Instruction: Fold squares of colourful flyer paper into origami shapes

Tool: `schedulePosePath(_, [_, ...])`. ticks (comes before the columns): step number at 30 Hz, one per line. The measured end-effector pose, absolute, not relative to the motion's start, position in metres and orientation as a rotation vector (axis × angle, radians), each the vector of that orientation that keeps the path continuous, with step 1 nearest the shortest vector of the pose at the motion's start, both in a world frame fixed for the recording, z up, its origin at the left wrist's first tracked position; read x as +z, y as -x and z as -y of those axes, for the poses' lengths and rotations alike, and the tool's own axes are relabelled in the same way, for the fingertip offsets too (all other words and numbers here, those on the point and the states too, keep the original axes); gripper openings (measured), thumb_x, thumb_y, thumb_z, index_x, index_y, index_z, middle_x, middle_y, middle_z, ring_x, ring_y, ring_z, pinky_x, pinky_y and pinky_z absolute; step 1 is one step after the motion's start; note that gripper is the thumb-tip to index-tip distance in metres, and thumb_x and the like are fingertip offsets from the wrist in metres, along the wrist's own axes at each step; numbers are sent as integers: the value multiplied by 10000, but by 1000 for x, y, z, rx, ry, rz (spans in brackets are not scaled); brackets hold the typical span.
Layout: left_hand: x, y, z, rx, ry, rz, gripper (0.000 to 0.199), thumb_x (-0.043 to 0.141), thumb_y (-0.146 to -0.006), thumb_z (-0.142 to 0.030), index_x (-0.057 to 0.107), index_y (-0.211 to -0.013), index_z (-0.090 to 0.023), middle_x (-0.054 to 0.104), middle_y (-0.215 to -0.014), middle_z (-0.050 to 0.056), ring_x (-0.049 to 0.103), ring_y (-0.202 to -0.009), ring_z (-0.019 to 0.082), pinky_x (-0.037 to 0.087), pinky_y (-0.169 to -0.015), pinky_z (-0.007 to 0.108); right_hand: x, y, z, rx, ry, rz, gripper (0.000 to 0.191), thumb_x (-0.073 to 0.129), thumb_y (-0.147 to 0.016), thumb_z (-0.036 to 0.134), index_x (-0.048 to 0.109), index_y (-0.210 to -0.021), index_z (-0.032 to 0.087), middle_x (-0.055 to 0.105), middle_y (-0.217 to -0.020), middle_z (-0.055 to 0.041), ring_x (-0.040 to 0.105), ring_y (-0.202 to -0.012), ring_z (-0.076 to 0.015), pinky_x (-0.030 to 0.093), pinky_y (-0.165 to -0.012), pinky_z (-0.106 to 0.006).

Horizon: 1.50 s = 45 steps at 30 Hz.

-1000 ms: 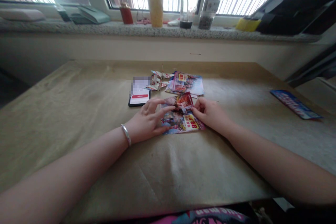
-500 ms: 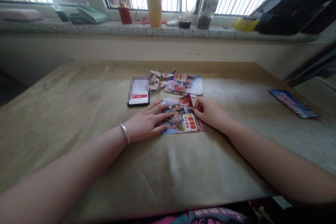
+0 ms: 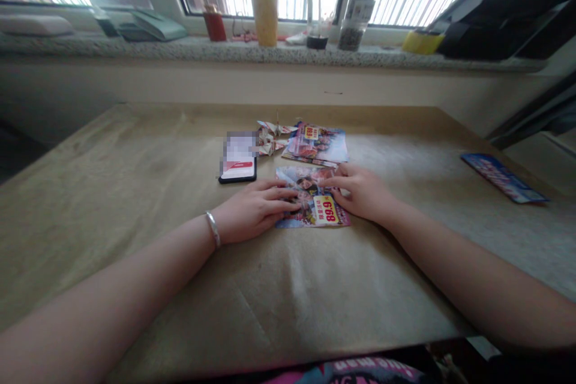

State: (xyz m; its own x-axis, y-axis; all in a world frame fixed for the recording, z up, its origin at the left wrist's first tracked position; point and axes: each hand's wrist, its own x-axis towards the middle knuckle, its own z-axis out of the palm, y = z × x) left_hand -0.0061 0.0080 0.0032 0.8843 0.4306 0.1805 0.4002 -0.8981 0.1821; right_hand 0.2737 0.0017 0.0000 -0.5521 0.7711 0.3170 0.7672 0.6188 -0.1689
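A square of colourful printed paper [image 3: 310, 207] lies flat on the table, with a yellow price label marked 89.9. My left hand [image 3: 258, 209], a silver bracelet at its wrist, rests on the paper's left side with fingers stretched out. From the right, my right hand [image 3: 357, 191] touches the paper's upper right part, its fingers spread and the index finger reaching inward. Just beyond lies a stack of similar printed papers [image 3: 326, 144]. Folded paper cranes [image 3: 272, 139] sit left of that stack, beside a phone [image 3: 238, 159] with a lit, partly blurred screen.
A blue printed strip [image 3: 504, 177] lies on the right of the brown-covered table [image 3: 135, 204]. Along the stone windowsill [image 3: 279, 55] stand a red container [image 3: 215, 23], a tall yellowish cylinder [image 3: 264, 0], a clear jar [image 3: 357, 18], a yellow object [image 3: 423, 41] and a black bag [image 3: 499, 12].
The paper's upper right corner, lifted in my right hand's pinch before, now lies down. My right hand's fingers have opened onto the paper; my left fingers have drawn closer together.
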Motion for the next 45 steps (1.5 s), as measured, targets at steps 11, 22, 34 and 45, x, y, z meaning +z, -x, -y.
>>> schedulePosePath(11, [9,11,-11,286,-2876,-760,402,606,-843,-482,623,-1158,-232,527,-1379,63,470,-1267,279,395,-1047,467,-3,-269,-1,117,898,2648,423,478,-848,120,617,-1243,178,625,-1274,-68,518,-1196,-228,425,-1037,-416])
schedulePosePath(22, [8,15,-10,322,-3028,-657,472,529,-895,-508,532,-1313,-289,581,-1321,41,510,-1219,260,414,-1008,424,10,-264,9,195,865,2720,523,592,-827,296,526,-1335,192,626,-1259,-93,563,-1075,-247,460,-934,-422])
schedulePosePath(34, [8,18,-12,415,-3081,-623,322,447,-942,-321,637,-1202,-313,668,-1191,0,624,-1014,203,521,-859,362,10,-274,3,268,742,2767,393,559,-849,294,617,-1234,236,590,-1316,-72,532,-1148,-248,429,-973,-440])
schedulePosePath(45, [3,22,-13,485,-2952,-655,294,468,-914,-273,699,-1094,-258,678,-1173,9,609,-1095,200,538,-914,350,4,-278,-1,354,744,2663,214,552,-841,205,703,-989,236,666,-1201,-59,590,-1091,-216,469,-941,-408])
